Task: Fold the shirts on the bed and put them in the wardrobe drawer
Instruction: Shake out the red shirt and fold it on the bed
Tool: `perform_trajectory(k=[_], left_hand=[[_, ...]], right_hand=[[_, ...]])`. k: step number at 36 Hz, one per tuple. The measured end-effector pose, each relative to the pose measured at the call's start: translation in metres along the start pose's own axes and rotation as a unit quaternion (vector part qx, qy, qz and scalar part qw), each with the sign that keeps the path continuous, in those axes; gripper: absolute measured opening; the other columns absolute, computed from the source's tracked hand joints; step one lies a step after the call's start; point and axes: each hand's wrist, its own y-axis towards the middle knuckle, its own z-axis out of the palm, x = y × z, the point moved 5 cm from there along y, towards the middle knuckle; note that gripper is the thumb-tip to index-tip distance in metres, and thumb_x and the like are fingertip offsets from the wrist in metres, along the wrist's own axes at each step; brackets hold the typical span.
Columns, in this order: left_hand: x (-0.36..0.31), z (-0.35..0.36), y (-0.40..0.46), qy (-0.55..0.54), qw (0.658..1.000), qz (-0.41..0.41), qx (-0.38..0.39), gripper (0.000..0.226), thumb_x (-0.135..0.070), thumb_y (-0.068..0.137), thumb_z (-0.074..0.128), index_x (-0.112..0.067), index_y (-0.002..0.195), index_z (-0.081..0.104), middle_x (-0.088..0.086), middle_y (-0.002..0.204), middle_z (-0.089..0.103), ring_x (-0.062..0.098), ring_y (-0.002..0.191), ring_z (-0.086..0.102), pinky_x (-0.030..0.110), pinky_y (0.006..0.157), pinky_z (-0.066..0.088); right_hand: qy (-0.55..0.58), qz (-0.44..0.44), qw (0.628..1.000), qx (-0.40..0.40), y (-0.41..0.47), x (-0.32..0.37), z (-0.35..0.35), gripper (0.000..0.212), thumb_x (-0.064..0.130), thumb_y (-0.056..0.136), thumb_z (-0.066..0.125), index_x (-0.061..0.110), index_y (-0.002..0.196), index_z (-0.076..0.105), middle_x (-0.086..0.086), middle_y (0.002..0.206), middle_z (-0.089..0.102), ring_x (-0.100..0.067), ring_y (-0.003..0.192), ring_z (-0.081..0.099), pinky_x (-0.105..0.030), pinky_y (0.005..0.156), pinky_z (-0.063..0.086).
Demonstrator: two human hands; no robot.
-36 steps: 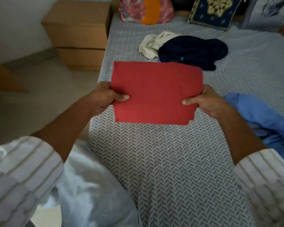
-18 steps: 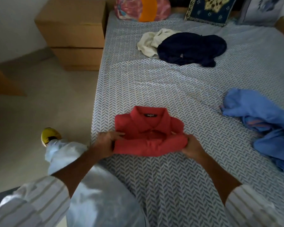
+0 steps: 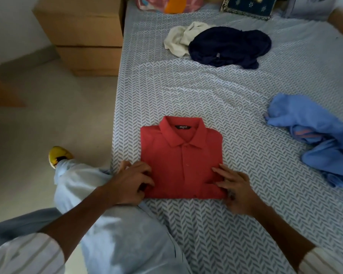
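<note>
A red polo shirt (image 3: 181,155) lies folded into a neat rectangle near the bed's (image 3: 206,91) left front edge, collar up and label showing. My left hand (image 3: 129,182) has its fingers curled on the shirt's lower left corner. Fingers mostly straight, my right hand (image 3: 238,190) rests on the lower right corner. Further back, a crumpled navy shirt (image 3: 230,46) overlaps a cream shirt (image 3: 182,38). At the right edge lies a rumpled light blue shirt (image 3: 315,135). No wardrobe drawer is in view.
A wooden nightstand (image 3: 87,36) with drawers stands left of the bed head. Pillows (image 3: 170,2) line the headboard. My leg in pale trousers (image 3: 107,214) leans against the bed's edge, a yellow shoe (image 3: 58,155) on the floor.
The red shirt, held up between both hands a second ago, has been folded over and laid flat on the bed, collar up. Both hands came down to its near corners.
</note>
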Motion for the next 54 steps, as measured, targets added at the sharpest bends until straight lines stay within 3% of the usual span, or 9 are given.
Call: perform_trajectory(k=[3, 5, 9, 14, 21, 31, 37, 49, 54], left_hand=[[0.0, 0.003, 0.003, -0.032, 0.999, -0.027, -0.018, 0.05, -0.047, 0.06, 0.044, -0.042, 0.099, 0.075, -0.016, 0.12, 0.054, 0.004, 0.12, 0.049, 0.043, 0.092, 0.033], [0.0, 0.003, 0.005, -0.072, 0.994, -0.063, -0.057, 0.042, -0.047, 0.065, 0.048, -0.038, 0.094, 0.077, -0.011, 0.118, 0.058, 0.012, 0.117, 0.055, 0.046, 0.093, 0.041], [0.006, 0.0, 0.004, -0.165, 0.953, -0.189, -0.171, 0.031, -0.036, 0.075, 0.069, -0.021, 0.102, 0.073, 0.001, 0.102, 0.062, 0.024, 0.098, 0.06, 0.038, 0.089, 0.05], [0.01, 0.014, -0.004, -0.315, 0.879, -0.351, -0.072, 0.046, -0.027, 0.072, 0.088, -0.025, 0.104, 0.054, -0.005, 0.084, 0.059, 0.015, 0.08, 0.059, 0.029, 0.072, 0.049], [0.012, 0.022, -0.012, -0.413, 0.798, -0.437, -0.044, 0.045, -0.008, 0.064, 0.092, -0.012, 0.092, 0.058, 0.003, 0.085, 0.063, 0.016, 0.079, 0.059, 0.027, 0.063, 0.046], [0.002, 0.017, -0.006, -0.343, 0.812, -0.472, 0.022, 0.029, -0.002, 0.067, 0.086, -0.01, 0.073, 0.058, 0.007, 0.075, 0.063, 0.016, 0.067, 0.055, 0.024, 0.054, 0.042], [0.002, 0.017, -0.012, -0.366, 0.804, -0.467, 0.035, 0.033, -0.013, 0.067, 0.091, -0.007, 0.084, 0.063, 0.007, 0.072, 0.064, 0.015, 0.059, 0.054, 0.023, 0.049, 0.04], [0.003, 0.012, -0.015, -0.323, 0.803, -0.501, -0.021, 0.017, -0.01, 0.066, 0.083, -0.013, 0.062, 0.066, 0.01, 0.067, 0.07, 0.025, 0.066, 0.066, 0.037, 0.064, 0.059], [0.014, -0.009, -0.014, -0.324, 0.768, -0.525, -0.172, 0.02, -0.026, 0.076, 0.066, -0.028, 0.096, 0.071, -0.004, 0.095, 0.07, 0.023, 0.093, 0.065, 0.032, 0.082, 0.053]], right_hand=[[0.027, 0.011, 1.0, 0.003, -0.004, -0.005, -0.001, 0.086, 0.025, 0.061, 0.073, 0.059, 0.136, 0.048, 0.017, 0.162, 0.029, -0.023, 0.151, 0.029, -0.059, 0.11, 0.028], [0.085, 0.043, 0.994, -0.054, -0.003, -0.006, -0.007, 0.075, 0.025, 0.067, 0.065, 0.038, 0.14, 0.057, -0.001, 0.158, 0.04, -0.025, 0.147, 0.035, -0.057, 0.113, 0.034], [0.145, 0.213, 0.948, -0.188, -0.005, 0.002, -0.018, 0.044, 0.035, 0.08, 0.073, 0.02, 0.121, 0.066, 0.001, 0.122, 0.062, -0.012, 0.112, 0.059, -0.035, 0.097, 0.049], [0.255, 0.406, 0.868, -0.127, -0.02, 0.002, 0.01, 0.034, 0.03, 0.079, 0.084, 0.018, 0.102, 0.063, 0.001, 0.088, 0.068, -0.014, 0.081, 0.066, -0.028, 0.071, 0.051], [0.212, 0.437, 0.87, -0.084, -0.02, -0.002, 0.019, 0.021, 0.036, 0.085, 0.077, 0.02, 0.091, 0.064, 0.002, 0.085, 0.069, -0.018, 0.081, 0.066, -0.038, 0.078, 0.055], [0.246, 0.5, 0.825, -0.092, -0.02, 0.001, 0.013, 0.015, 0.028, 0.084, 0.078, 0.02, 0.084, 0.065, 0.001, 0.08, 0.07, -0.017, 0.075, 0.067, -0.04, 0.079, 0.057], [0.438, 0.509, 0.729, -0.132, -0.039, 0.009, 0.017, 0.027, 0.015, 0.082, 0.082, 0.01, 0.103, 0.066, -0.006, 0.095, 0.074, -0.02, 0.089, 0.07, -0.033, 0.077, 0.057], [0.225, 0.51, 0.829, -0.045, -0.014, 0.006, 0.008, 0.011, 0.019, 0.073, 0.069, 0.021, 0.083, 0.066, 0.0, 0.072, 0.07, -0.022, 0.07, 0.068, -0.037, 0.071, 0.057], [0.226, 0.505, 0.826, -0.111, 0.015, -0.014, -0.009, 0.021, 0.028, 0.069, 0.066, 0.021, 0.089, 0.062, 0.004, 0.084, 0.066, -0.019, 0.084, 0.064, -0.031, 0.077, 0.048]])
